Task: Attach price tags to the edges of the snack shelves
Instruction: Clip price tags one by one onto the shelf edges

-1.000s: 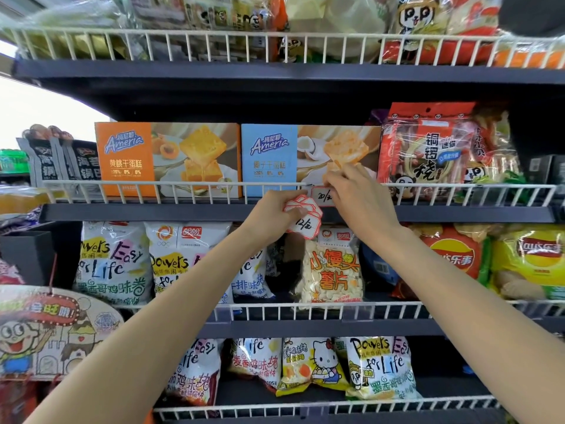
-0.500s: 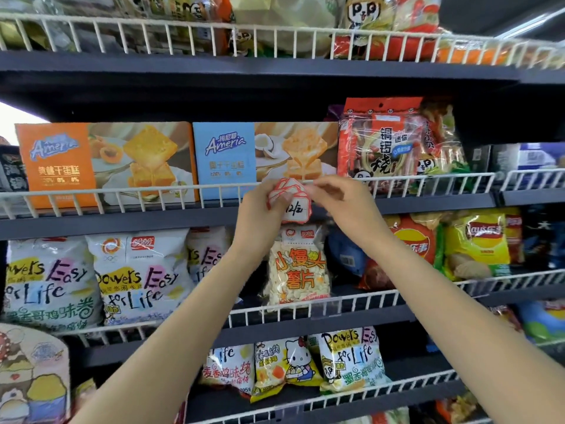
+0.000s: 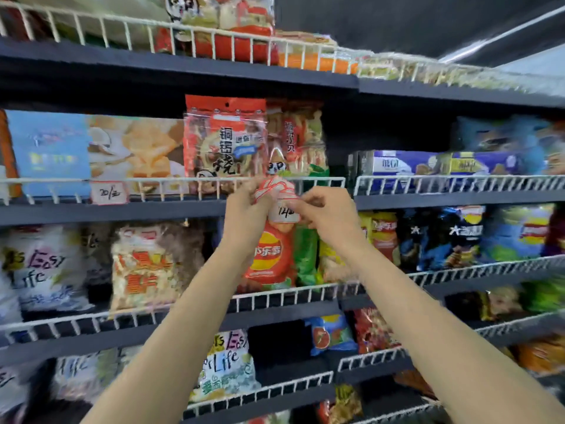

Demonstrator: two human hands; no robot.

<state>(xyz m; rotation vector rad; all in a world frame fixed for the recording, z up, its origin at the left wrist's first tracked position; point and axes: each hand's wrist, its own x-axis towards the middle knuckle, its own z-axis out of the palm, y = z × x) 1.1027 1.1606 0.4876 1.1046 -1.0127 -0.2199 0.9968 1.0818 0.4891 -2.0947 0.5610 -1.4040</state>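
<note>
right hand (image 3: 328, 209) pinches the lowest price tag (image 3: 282, 213) off the stack (image 3: 275, 191) gripped by the left hand (image 3: 247, 206), both just below-front of the wire shelf edge (image 3: 318, 180), right hand nearer.

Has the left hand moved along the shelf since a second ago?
Yes. The left hand went right: it was below the blue box, and is now below the red bag.
</note>
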